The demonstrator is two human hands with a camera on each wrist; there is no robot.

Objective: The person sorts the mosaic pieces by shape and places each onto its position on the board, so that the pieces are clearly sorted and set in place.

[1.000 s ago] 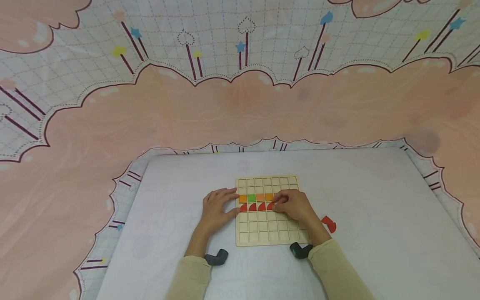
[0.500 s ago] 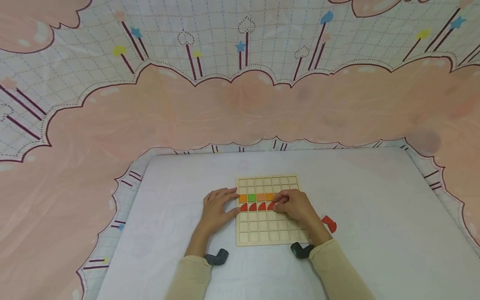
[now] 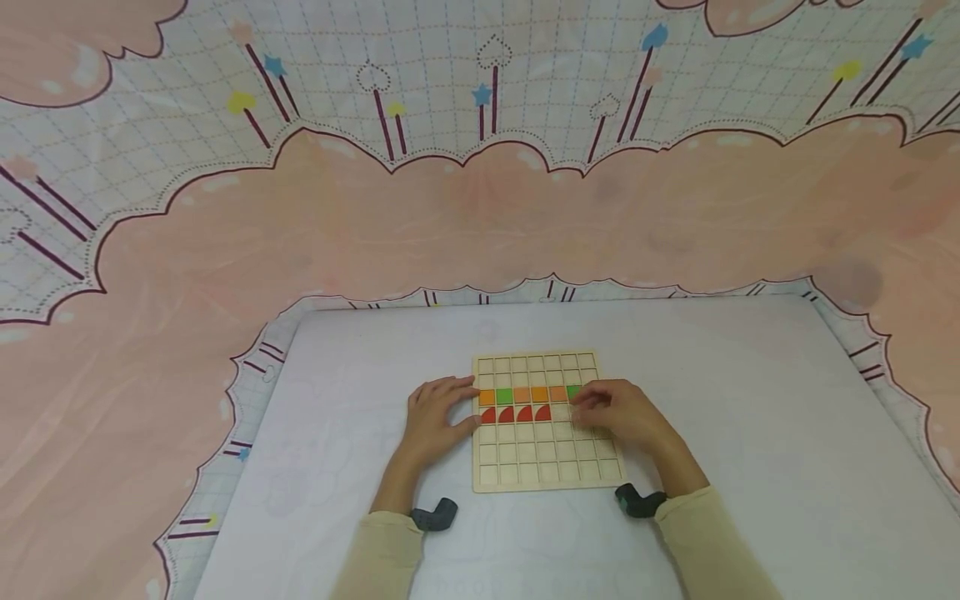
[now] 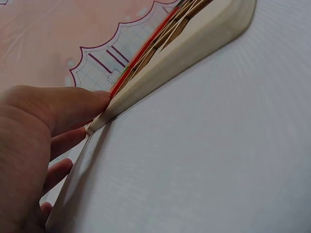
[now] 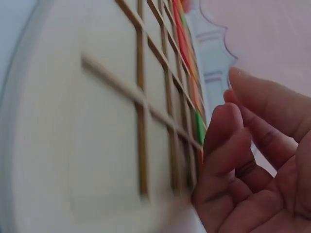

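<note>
A pale wooden grid board (image 3: 547, 475) lies on the white table. One row of it holds orange and green squares (image 3: 504, 396); in the row below, several red quarter-circle pieces (image 3: 524, 413) fill the left cells. My left hand (image 3: 432, 417) rests against the board's left edge, its thumb tip (image 4: 102, 97) touching the edge beside a red piece in the left wrist view. Over the right part of the board hovers my right hand (image 3: 626, 414), thumb and bent fingers apart. Nothing shows between them in the right wrist view.
Dark wrist-worn devices, one by the left wrist (image 3: 435, 515) and one by the right wrist (image 3: 640, 501), sit close to the table (image 3: 750, 400). Behind the table hangs a pink and white patterned cloth (image 3: 480, 217).
My right hand has moved right, off the last red piece, uncovering more orange and green squares. The loose red pieces by my right forearm are now out of sight. My left hand stays put.
</note>
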